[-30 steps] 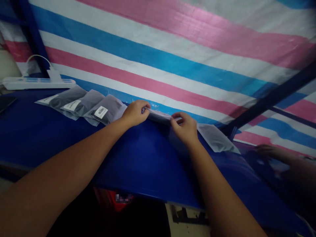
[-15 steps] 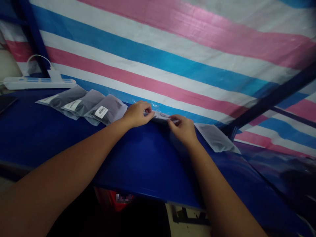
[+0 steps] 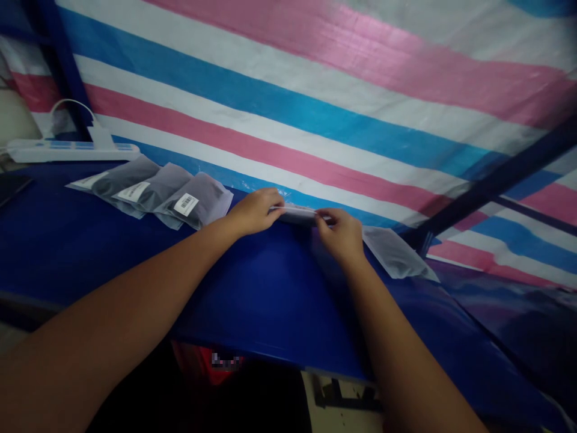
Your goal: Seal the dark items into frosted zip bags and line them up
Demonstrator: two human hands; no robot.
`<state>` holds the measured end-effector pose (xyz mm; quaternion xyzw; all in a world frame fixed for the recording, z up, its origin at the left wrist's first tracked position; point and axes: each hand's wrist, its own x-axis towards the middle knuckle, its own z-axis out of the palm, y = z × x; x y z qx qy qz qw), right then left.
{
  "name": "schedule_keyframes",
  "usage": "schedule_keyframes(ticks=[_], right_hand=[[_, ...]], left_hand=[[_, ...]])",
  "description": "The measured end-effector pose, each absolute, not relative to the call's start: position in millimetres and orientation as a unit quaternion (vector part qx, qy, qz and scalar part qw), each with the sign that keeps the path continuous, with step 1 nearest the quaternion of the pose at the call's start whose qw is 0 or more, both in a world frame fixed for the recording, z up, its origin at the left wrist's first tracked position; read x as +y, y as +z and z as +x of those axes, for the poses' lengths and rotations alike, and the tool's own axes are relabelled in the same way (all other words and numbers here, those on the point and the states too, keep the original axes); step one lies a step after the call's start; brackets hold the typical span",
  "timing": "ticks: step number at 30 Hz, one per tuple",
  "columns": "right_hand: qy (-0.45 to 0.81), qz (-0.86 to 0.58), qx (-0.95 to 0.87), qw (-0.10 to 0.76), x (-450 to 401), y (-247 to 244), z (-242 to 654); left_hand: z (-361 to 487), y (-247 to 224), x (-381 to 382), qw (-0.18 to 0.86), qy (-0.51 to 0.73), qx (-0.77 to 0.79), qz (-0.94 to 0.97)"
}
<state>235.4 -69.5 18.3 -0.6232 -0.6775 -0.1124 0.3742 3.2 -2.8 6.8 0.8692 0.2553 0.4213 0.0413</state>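
Observation:
My left hand (image 3: 259,211) pinches the left end of a frosted plastic bag (image 3: 297,213) at the back of the blue table. At the bag's other end, the fingers of my right hand (image 3: 339,233) close on its upper edge. The bag shows a pale, straight top edge between my hands, with something dark below. Left of my left hand lie three overlapping frosted bags (image 3: 210,195) with dark contents and white labels. Another frosted bag (image 3: 394,251) rests just right of my right hand.
A white power strip (image 3: 72,151) with a plug and cable sits at the back left. A dark flat object (image 3: 12,187) lies at the left edge. Striped sheeting (image 3: 288,114) rises behind the blue table (image 3: 252,288), and a dark bar (image 3: 496,174) slants at right.
Both hands have shifted slightly right. The bag's top edge now looks straighter and flatter between them, and its printed-looking pale surface shows less.

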Motion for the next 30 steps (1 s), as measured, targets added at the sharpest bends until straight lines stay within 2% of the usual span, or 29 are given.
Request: schedule_keyframes(ticks=[6, 14, 21, 30], right_hand=[[-0.148, -0.660, -0.638, 0.368, -68.3, 21.0, 246.1], [-0.113, -0.648, -0.645, 0.389, -70.0, 22.5, 243.6], [-0.006, -0.611, -0.677, 0.409, -69.5, 17.9, 235.5], [0.066, -0.609, -0.674, 0.412, -70.1, 16.0, 227.9]], left_hand=[[3.6, 6.5, -3.1, 0.039, 0.433, 0.249, 0.865], [4.2, 7.1, -8.8, 0.043, 0.447, 0.263, 0.854], [6.9, 7.1, -11.8, 0.062, 0.452, 0.263, 0.850], [8.0, 9.1, -15.9, 0.058, 0.416, 0.280, 0.863]])
